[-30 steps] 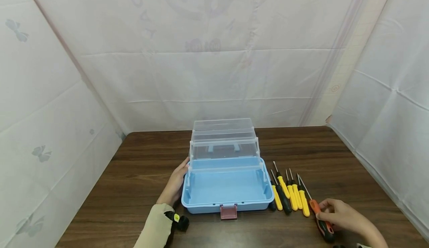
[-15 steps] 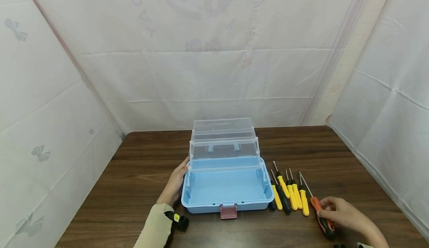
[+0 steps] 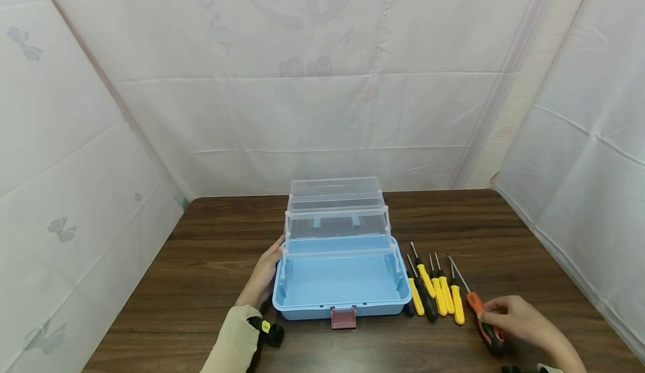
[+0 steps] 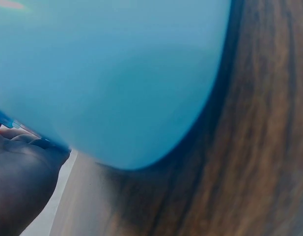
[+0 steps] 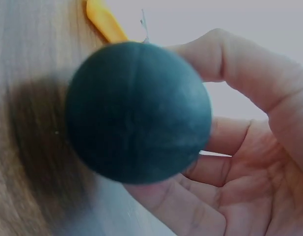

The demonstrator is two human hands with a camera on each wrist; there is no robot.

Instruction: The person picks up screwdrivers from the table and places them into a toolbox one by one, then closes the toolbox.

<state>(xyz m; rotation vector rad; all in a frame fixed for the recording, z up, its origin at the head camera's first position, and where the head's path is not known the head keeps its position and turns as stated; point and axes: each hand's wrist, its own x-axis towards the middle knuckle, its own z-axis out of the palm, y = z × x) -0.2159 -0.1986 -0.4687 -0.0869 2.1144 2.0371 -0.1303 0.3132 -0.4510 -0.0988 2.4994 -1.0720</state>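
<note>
A light blue toolbox (image 3: 342, 283) with clear tiered trays (image 3: 337, 222) folded up at its back stands with its lid raised. My left hand (image 3: 262, 275) holds the box's left side near the rear corner; in the left wrist view the blue wall (image 4: 117, 73) fills most of the picture and hides the fingertips. At the right, my right hand (image 3: 516, 320) pinches the handle of an orange and black screwdriver (image 3: 476, 304), its shaft pointing away to the left. The round black handle end (image 5: 139, 113) faces the right wrist camera, with thumb and fingers around the handle.
Several yellow and black screwdrivers (image 3: 443, 294) lie side by side between the toolbox and my right hand. A pink latch (image 3: 344, 318) hangs at the box's front. The brown wooden table (image 3: 201, 261) is bounded by white cloth walls (image 3: 322, 110) behind and at the sides.
My right hand and the orange and black screwdriver have shifted slightly away from me. The left hand and the toolbox have stayed in place.
</note>
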